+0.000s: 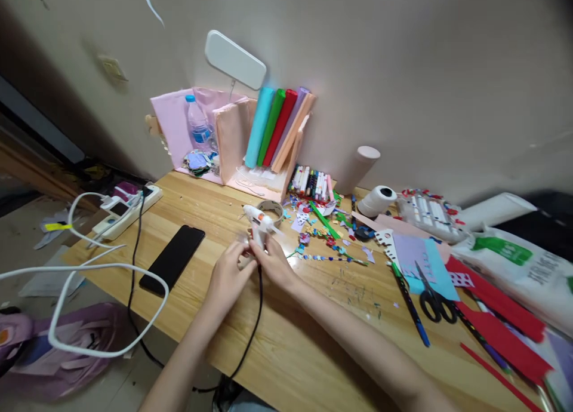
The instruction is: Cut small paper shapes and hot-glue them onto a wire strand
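Holding glue gun [259, 218] by handle, right hand's [276, 264] grip wrapped snug, gun body sticking out past fingers. Left hand [228, 271] bunched right beside handle, can't really tell what its grip has. Tape roll [279, 211] just behind gun on bench [295, 352].

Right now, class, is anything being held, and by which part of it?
A white glue gun, by its handle, in the right hand; whether the left hand grips anything cannot be told.
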The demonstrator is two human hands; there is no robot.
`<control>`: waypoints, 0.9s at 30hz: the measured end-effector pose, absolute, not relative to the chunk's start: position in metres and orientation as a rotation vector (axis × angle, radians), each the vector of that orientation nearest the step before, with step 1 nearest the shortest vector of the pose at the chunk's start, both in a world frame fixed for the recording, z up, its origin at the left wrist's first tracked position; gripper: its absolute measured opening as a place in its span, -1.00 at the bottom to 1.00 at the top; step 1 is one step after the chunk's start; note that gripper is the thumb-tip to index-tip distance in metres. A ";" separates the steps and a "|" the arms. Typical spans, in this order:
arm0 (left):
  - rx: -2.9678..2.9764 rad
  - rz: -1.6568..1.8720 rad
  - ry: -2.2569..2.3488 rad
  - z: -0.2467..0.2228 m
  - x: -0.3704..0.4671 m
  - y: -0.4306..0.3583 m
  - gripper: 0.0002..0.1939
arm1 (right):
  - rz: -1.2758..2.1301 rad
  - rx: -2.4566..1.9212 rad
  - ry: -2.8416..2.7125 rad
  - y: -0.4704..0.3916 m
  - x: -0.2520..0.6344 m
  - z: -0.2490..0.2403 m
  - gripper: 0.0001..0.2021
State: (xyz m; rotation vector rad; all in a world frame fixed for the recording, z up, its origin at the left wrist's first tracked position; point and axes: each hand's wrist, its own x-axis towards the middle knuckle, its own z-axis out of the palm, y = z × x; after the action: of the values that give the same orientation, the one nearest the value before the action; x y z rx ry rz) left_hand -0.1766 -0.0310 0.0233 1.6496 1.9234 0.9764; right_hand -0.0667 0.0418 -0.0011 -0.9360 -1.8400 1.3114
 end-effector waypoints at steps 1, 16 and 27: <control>1.724 0.942 1.804 0.033 -0.168 -0.038 -0.86 | 1.331 -0.848 -1.817 0.032 -0.045 0.001 -0.75; 2.226 0.312 1.225 0.016 -0.016 0.012 -0.92 | 0.941 -1.226 -1.055 -0.022 0.155 -0.023 -0.75; 2.194 0.394 1.286 -0.009 0.059 0.047 -0.88 | 0.835 -1.222 -0.782 -0.030 0.182 -0.029 -0.79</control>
State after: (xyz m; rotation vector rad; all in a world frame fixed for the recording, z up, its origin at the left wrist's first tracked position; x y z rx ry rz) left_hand 0.0590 0.0466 -0.0089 2.1942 1.2859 0.3939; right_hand 0.1820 -0.0296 -0.0290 -1.2219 -0.7822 0.8348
